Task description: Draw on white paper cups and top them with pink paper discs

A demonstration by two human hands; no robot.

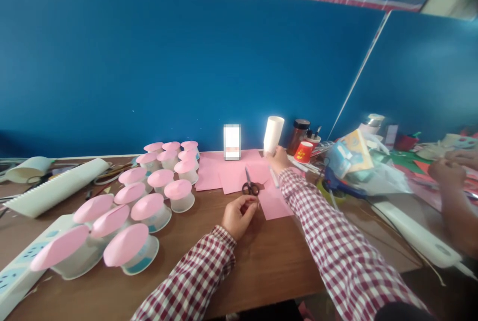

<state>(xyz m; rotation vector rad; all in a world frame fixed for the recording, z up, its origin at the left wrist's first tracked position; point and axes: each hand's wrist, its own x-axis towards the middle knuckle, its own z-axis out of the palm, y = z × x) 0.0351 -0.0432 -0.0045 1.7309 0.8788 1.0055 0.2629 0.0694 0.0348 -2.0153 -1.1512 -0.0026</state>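
My left hand [241,216] rests low over the brown table with thumb and forefinger pinched together. What it holds, if anything, is too small to make out. Just beyond its fingers lie dark-handled scissors [251,187] on sheets of pink paper [209,171]. My right hand [278,160] reaches to the back of the table, its fingers closed at the lower end of a tall white stack of paper cups [274,131], which leans slightly right. To the left stand several upturned paper cups [182,203] topped with pink paper discs [147,205].
A white power strip [37,254] lies at left, near a spiral-bound pad [59,186]. At right are a red cup [303,152], a dark-lidded jar [299,134], a blue glue gun [341,185] and another white power strip [418,231]. Another person's hands [450,171] work at far right.
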